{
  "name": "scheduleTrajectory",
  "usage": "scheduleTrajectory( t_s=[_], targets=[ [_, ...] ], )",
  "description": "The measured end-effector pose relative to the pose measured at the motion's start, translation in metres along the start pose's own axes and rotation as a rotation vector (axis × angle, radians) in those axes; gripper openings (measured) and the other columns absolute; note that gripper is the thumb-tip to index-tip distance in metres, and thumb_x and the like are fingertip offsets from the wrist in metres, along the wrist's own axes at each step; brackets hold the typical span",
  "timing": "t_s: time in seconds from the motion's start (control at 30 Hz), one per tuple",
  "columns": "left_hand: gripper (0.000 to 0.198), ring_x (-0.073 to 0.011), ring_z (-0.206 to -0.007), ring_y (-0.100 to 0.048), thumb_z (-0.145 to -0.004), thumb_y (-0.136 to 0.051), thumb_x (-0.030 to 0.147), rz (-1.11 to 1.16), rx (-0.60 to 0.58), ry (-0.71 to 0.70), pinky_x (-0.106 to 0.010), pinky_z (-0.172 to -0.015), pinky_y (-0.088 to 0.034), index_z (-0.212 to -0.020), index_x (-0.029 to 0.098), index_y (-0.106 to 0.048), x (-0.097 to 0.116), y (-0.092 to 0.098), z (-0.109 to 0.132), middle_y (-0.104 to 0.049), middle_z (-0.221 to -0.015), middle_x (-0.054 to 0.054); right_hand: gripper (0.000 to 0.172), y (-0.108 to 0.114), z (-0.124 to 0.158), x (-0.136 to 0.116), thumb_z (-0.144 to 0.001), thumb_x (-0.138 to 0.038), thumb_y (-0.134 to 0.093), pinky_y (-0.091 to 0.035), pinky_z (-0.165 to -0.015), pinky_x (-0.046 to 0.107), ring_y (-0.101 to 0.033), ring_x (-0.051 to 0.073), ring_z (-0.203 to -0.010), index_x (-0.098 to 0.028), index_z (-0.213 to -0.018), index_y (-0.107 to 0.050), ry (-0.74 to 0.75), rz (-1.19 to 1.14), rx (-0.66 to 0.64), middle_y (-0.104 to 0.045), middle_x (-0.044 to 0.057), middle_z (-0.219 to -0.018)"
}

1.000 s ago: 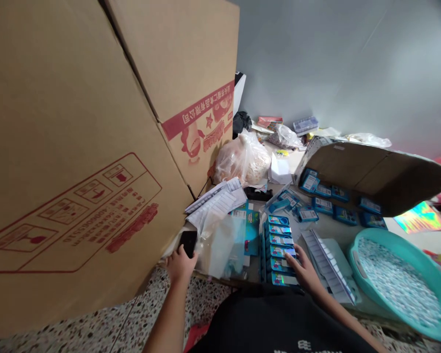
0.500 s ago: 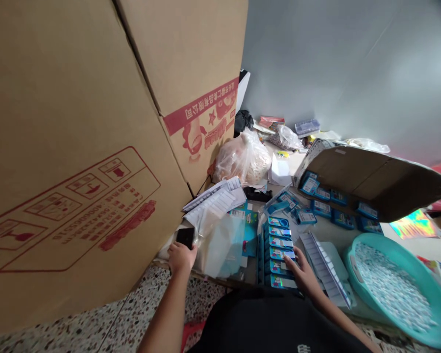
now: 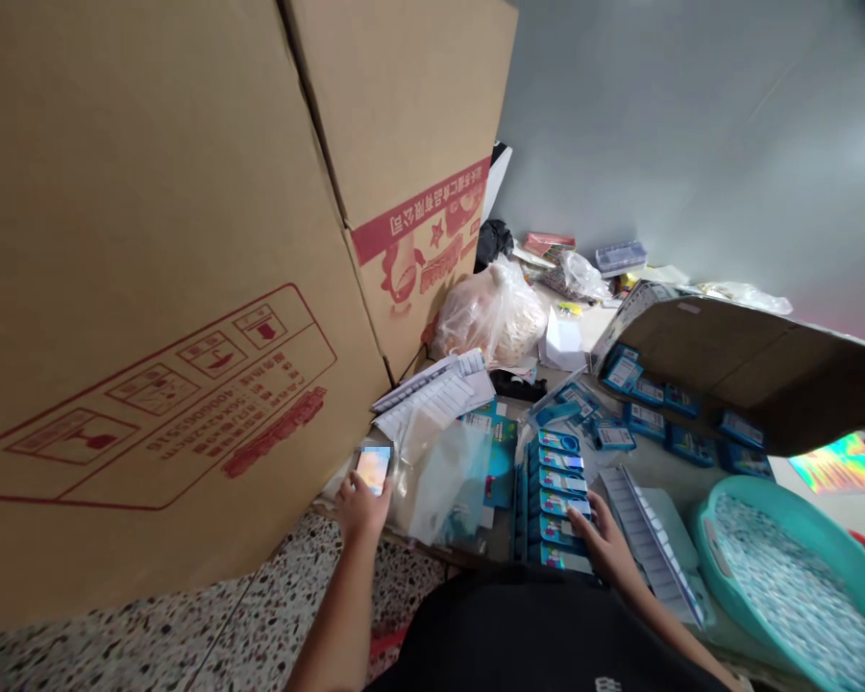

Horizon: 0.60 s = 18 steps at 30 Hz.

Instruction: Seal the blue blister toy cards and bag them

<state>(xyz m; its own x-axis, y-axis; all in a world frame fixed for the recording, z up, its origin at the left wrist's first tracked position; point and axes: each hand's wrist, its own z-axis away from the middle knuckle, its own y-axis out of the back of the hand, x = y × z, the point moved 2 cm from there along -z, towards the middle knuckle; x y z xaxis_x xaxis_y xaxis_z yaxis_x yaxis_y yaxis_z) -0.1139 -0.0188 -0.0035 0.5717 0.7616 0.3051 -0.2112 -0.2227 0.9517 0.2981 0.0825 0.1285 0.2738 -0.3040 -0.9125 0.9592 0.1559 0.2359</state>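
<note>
My left hand [image 3: 361, 505] is closed around a smartphone [image 3: 374, 469] with a lit screen, at the table's left edge. To the right, my right hand [image 3: 600, 531] rests on a row of small blue boxes [image 3: 562, 481] standing in front of my body. Its fingers lie on the row's right side; whether they grip a single box cannot be made out. Clear plastic sleeves [image 3: 429, 476] and a blue-green printed card [image 3: 503, 452] lie between the two hands. Beside my right hand is a white ridged tray [image 3: 653, 543].
Tall cardboard boxes [image 3: 187, 192] wall off the left side. A turquoise basin [image 3: 721, 567] of small white-blue pieces stands at right. Behind it, an open carton [image 3: 756, 375] leans over more blue boxes [image 3: 647, 419]. A tied plastic bag [image 3: 494, 312] sits toward the back.
The phone's screen has gone from dark to lit in my left hand. The whole view has shifted slightly, while my right hand stays at the row of blue boxes.
</note>
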Motion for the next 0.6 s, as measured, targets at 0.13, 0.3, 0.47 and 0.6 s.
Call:
scheduleTrajectory(
  t_s=[0.13, 0.3, 0.47, 0.6],
  targets=[
    [0.097, -0.0375, -0.123, -0.055, -0.076, -0.058, 0.057, 0.121, -0.052, -0.086, -0.045, -0.101, -0.044, -0.147, -0.002, -0.029, -0.02, 0.0, 0.004, -0.054, -0.135, -0.03, 0.072, -0.001, 0.001, -0.002, -0.067, -0.071, -0.073, -0.058, -0.082, 0.04, -0.065, 0.035, -0.108, -0.021, -0.118, -0.06, -0.025, -0.013, 0.003, -0.071, 0.012, -0.11],
    [0.107, -0.0391, -0.126, -0.055, -0.066, -0.068, 0.057, 0.213, -0.079, -0.081, -0.044, -0.099, -0.048, -0.147, -0.001, -0.028, -0.041, -0.004, 0.011, -0.05, -0.14, -0.031, 0.075, -0.001, 0.001, -0.001, -0.065, -0.072, -0.073, -0.057, -0.083, 0.041, -0.063, 0.036, -0.111, -0.021, -0.119, -0.061, -0.043, -0.015, 0.025, -0.07, 0.012, -0.112],
    [0.109, -0.039, -0.122, -0.058, -0.063, -0.072, 0.054, 0.261, -0.059, -0.062, -0.044, -0.096, -0.05, -0.148, 0.004, -0.027, -0.039, -0.005, 0.011, -0.052, -0.139, -0.03, 0.074, 0.0, 0.0, -0.002, -0.065, -0.073, -0.073, -0.057, -0.085, 0.042, -0.063, 0.037, -0.111, -0.021, -0.117, -0.062, -0.024, 0.005, 0.033, -0.07, 0.013, -0.114],
    [0.098, -0.0357, -0.101, -0.068, -0.063, -0.074, 0.052, 0.296, -0.021, -0.028, -0.041, -0.079, -0.054, -0.142, 0.008, -0.036, -0.037, -0.003, 0.015, -0.064, -0.122, -0.025, 0.07, 0.001, 0.0, -0.001, -0.067, -0.072, -0.072, -0.057, -0.085, 0.042, -0.063, 0.037, -0.111, -0.022, -0.115, -0.062, -0.022, 0.009, 0.017, -0.07, 0.013, -0.114]
  ],
)
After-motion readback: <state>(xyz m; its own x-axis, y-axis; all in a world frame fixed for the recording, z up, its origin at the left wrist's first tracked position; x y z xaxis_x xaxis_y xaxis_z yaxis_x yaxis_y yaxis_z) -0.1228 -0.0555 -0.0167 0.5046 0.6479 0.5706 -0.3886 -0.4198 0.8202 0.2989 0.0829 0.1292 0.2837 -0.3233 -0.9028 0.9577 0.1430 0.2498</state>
